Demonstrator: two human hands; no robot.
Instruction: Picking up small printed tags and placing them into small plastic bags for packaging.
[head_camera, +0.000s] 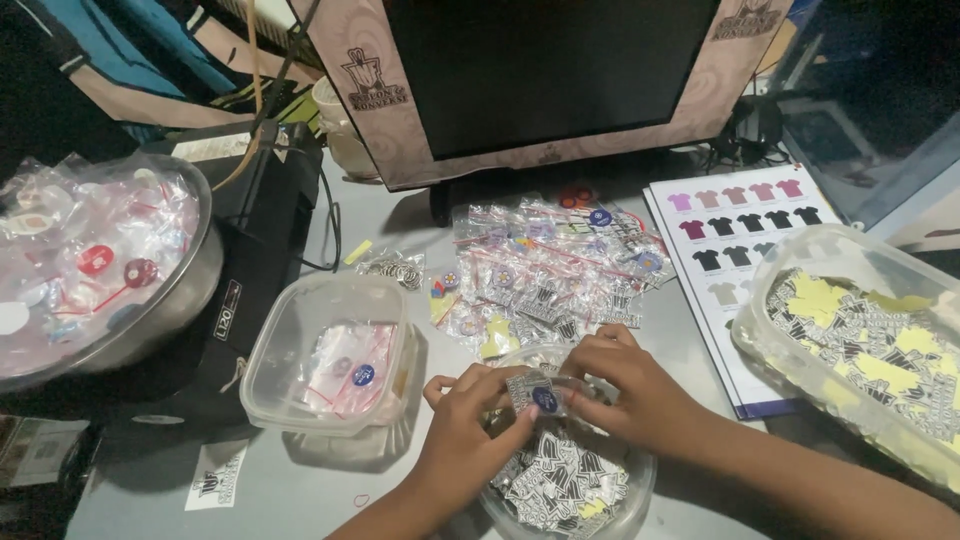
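Observation:
Both my hands meet over a round clear bowl (636, 486) full of small black-and-white stickers. My left hand (467, 433) and my right hand (625, 380) together pinch a small clear plastic bag (540, 392) that holds a sticker and a blue round badge. The bag is held just above the bowl. A pile of filled clear bags with red strips and badges (550, 270) lies on the grey table behind my hands.
A clear square container (265, 385) with a few filled bags stands at left. A metal bowl (195, 275) of bagged badges is at far left. A rectangular tub (800, 250) of stickers sits at right beside a shirt colour chart (715, 250). A monitor (540, 80) stands behind.

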